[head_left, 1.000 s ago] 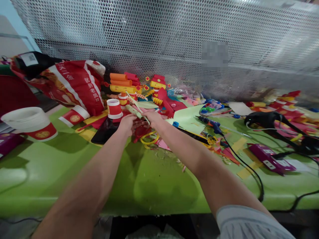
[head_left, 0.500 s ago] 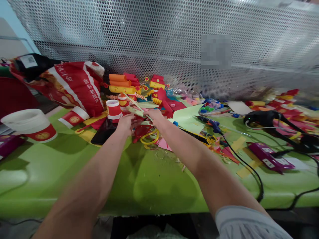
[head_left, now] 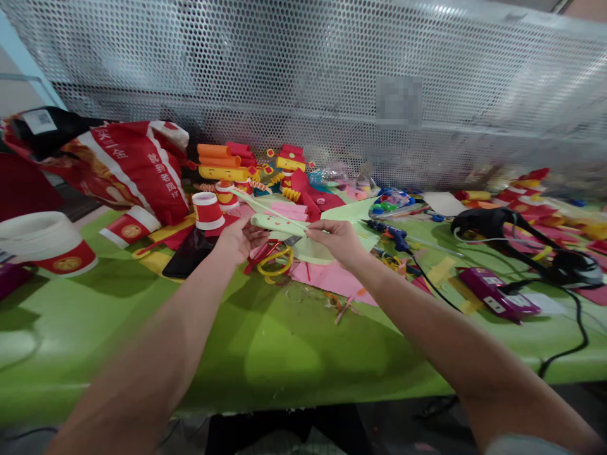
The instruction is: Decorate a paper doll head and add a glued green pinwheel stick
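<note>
A pale green paper roll (head_left: 274, 222) with a small face drawn on it lies between my two hands. My left hand (head_left: 241, 240) has its fingers closed around the roll's left end. With thumb and fingertips, my right hand (head_left: 339, 239) pinches a long pale green paper strip (head_left: 265, 207) near the roll's right end. The strip slants up to the left across the roll. Just below are yellow-handled scissors (head_left: 275, 264), partly over pink paper (head_left: 327, 278). A small red and white paper cup (head_left: 207, 212) stands upside down near my left hand.
A black phone (head_left: 187, 254) and a large paper cup (head_left: 57, 243) are on the left. Behind stand paper figures (head_left: 222, 165). A blue glue gun (head_left: 391, 234), a purple power strip (head_left: 497, 296) and a black strapped device (head_left: 512, 237) lie right, with trailing cables. Perforated metal closes the back.
My right hand has moved right, away from my left hand, drawing the strip along the roll. The roll's drawn face now shows. The whole view has shifted slightly.
</note>
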A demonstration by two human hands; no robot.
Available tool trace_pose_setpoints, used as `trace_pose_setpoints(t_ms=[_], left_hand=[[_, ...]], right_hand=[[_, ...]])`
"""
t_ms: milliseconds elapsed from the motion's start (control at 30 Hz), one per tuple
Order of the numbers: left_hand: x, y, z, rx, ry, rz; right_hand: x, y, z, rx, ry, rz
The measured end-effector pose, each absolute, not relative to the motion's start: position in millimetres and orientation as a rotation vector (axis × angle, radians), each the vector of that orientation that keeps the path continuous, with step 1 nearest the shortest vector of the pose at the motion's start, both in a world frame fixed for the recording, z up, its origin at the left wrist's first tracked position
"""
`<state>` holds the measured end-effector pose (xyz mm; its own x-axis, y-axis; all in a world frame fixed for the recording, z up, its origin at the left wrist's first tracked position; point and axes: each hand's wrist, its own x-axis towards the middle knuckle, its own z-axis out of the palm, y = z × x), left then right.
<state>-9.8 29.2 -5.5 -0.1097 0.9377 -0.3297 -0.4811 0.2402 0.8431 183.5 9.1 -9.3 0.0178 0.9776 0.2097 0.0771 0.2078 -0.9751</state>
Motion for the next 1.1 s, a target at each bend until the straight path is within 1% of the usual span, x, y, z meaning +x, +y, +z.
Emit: trace_pose_setpoints(t_ms=[133,300,600,767,933,1100], left_hand=[[0,21,-4,0.632,1.071,1.214],[8,13,-4,0.855,1.063,1.175],[17,4,-8,1.056,0.945,1.392],[14,5,-6,1.030,0.918,1.266],[9,7,-2,1.028,0.999,1.114],[3,7,0,1.025,0.987,1.065]], right_hand=[[210,-3,-21,-0.935,-1.535,0.814],[229,-7,-33,-0.843,-1.635,0.660],[237,-6,-37,-0.825,-1.755,0.392],[240,-7,-34,-0.849,-1.784,0.363],[245,-6,-30,-0.897,-1.839,0.326],[247,-5,-31,-0.889,-1.914,0.244]])
